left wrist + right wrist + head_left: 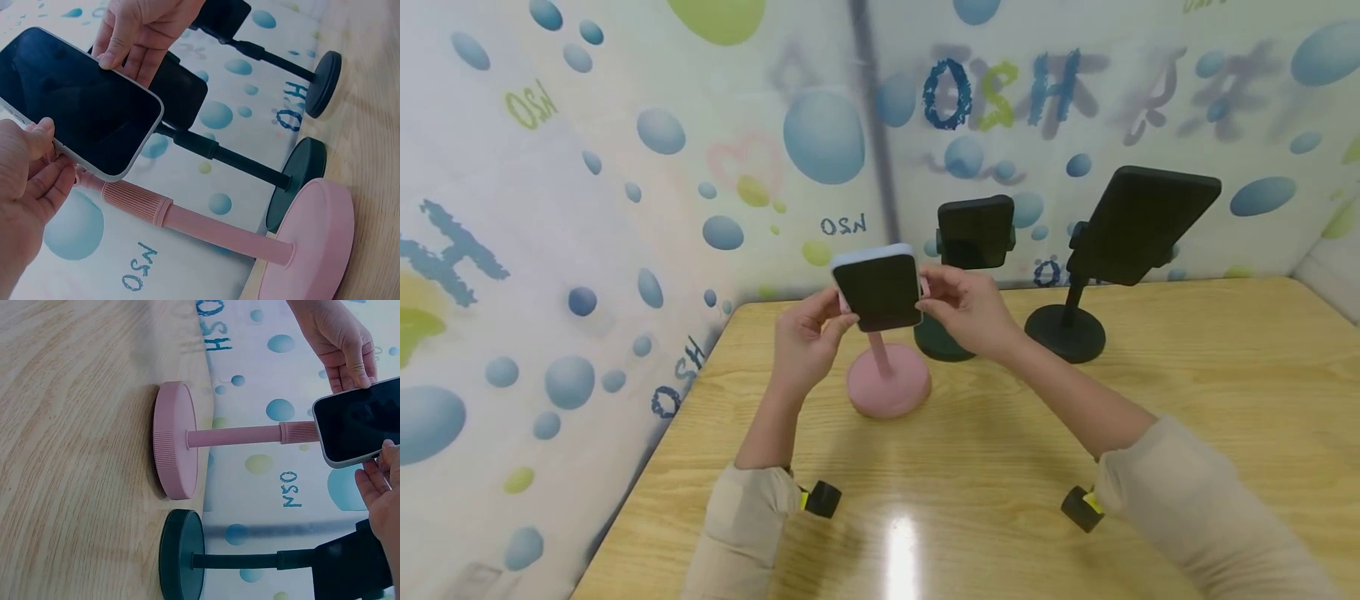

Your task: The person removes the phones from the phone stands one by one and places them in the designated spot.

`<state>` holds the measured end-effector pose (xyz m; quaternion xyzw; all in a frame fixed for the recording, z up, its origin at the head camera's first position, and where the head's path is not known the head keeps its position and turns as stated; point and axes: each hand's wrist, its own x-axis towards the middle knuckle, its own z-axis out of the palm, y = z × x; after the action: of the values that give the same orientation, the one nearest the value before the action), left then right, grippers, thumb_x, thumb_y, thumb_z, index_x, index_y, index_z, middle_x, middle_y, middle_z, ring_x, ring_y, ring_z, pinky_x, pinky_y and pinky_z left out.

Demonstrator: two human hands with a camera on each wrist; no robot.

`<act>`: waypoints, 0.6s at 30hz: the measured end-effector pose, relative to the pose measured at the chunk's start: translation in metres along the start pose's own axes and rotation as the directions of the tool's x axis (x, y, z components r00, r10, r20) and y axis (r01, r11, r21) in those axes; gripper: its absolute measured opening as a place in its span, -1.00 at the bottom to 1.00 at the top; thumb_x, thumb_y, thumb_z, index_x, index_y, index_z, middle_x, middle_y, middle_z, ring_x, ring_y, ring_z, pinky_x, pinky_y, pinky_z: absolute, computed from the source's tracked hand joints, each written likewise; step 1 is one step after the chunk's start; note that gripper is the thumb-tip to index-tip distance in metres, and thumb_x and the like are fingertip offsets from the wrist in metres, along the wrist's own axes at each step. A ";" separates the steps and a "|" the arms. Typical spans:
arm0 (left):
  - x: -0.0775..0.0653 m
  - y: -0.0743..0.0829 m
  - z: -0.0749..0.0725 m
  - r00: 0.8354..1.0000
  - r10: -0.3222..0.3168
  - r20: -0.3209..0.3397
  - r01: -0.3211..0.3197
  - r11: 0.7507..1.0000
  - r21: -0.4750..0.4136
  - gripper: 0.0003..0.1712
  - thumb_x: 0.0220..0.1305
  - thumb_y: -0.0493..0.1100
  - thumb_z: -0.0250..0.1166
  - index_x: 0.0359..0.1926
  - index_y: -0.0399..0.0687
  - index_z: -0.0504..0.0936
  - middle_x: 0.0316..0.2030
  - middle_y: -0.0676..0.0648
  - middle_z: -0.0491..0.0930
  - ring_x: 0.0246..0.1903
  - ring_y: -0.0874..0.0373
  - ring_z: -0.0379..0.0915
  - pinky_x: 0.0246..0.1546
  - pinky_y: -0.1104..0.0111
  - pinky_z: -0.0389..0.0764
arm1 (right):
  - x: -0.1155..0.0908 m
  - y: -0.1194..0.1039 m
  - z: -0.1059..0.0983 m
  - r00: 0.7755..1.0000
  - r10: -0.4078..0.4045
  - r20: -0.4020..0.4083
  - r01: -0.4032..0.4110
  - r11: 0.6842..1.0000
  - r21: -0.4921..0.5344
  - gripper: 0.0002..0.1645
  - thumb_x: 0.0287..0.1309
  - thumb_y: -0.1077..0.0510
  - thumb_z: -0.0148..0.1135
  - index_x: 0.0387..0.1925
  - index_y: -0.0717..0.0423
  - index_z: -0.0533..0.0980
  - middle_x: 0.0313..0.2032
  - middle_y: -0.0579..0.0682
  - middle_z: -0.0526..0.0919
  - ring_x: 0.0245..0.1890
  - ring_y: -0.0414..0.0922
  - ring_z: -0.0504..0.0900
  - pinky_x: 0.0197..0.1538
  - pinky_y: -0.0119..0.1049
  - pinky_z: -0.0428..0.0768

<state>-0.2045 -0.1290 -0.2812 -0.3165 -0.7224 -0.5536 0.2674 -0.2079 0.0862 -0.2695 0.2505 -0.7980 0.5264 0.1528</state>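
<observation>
Sleeves (pixel 1195 500) nearest | phone (pixel 880 292) between left hand (pixel 805 342), right hand (pixel 973 308) | both pinching pink clamps (pixel 925 287)

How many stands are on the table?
3: a pink stand at left, a green stand in the middle, partly hidden by the right hand, and a black stand at right.

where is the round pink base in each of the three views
Head: the round pink base sits just below the picture's centre.
Left wrist: the round pink base is at lower right, cut off by the bottom edge.
Right wrist: the round pink base is left of centre, about mid-height.
Shared landmark: the dark green base, next to it in all three.
</observation>
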 end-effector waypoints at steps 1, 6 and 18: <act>0.000 0.000 0.001 1.000 0.005 0.000 -0.005 1.000 -0.006 -0.77 -0.02 -0.55 0.24 -0.24 -0.49 0.57 -0.42 -0.14 0.60 -0.33 0.02 0.60 -0.28 0.43 0.55 | -0.001 0.000 -0.001 1.000 0.003 0.001 -0.003 1.000 0.002 -0.59 0.00 0.36 0.24 -0.03 0.29 0.49 -0.31 0.12 0.61 -0.32 -0.10 0.59 -0.24 -0.37 0.55; 0.000 0.004 0.006 0.999 0.040 0.015 -0.040 0.998 -0.051 -0.73 -0.03 -0.55 0.25 -0.20 -0.49 0.56 -0.40 -0.10 0.61 -0.32 0.04 0.60 -0.27 0.39 0.56 | -0.008 -0.004 -0.010 1.000 0.020 0.009 -0.020 1.000 0.005 -0.59 0.01 0.35 0.23 -0.02 0.25 0.49 -0.28 0.09 0.62 -0.31 -0.13 0.60 -0.24 -0.40 0.55; 0.001 0.013 0.021 0.993 0.101 0.066 -0.092 0.988 -0.124 -0.70 -0.07 -0.63 0.22 -0.20 -0.57 0.53 -0.43 -0.31 0.55 -0.36 0.22 0.56 -0.29 0.42 0.55 | -0.026 -0.005 -0.028 0.999 0.038 -0.014 -0.038 0.999 -0.006 -0.66 0.02 0.34 0.23 -0.08 0.24 0.50 -0.35 0.06 0.58 -0.32 -0.17 0.59 -0.27 -0.47 0.54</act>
<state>-0.1957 -0.1058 -0.2775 -0.3865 -0.6805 -0.5711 0.2479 -0.1839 0.1169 -0.2680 0.2310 -0.8032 0.5284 0.1491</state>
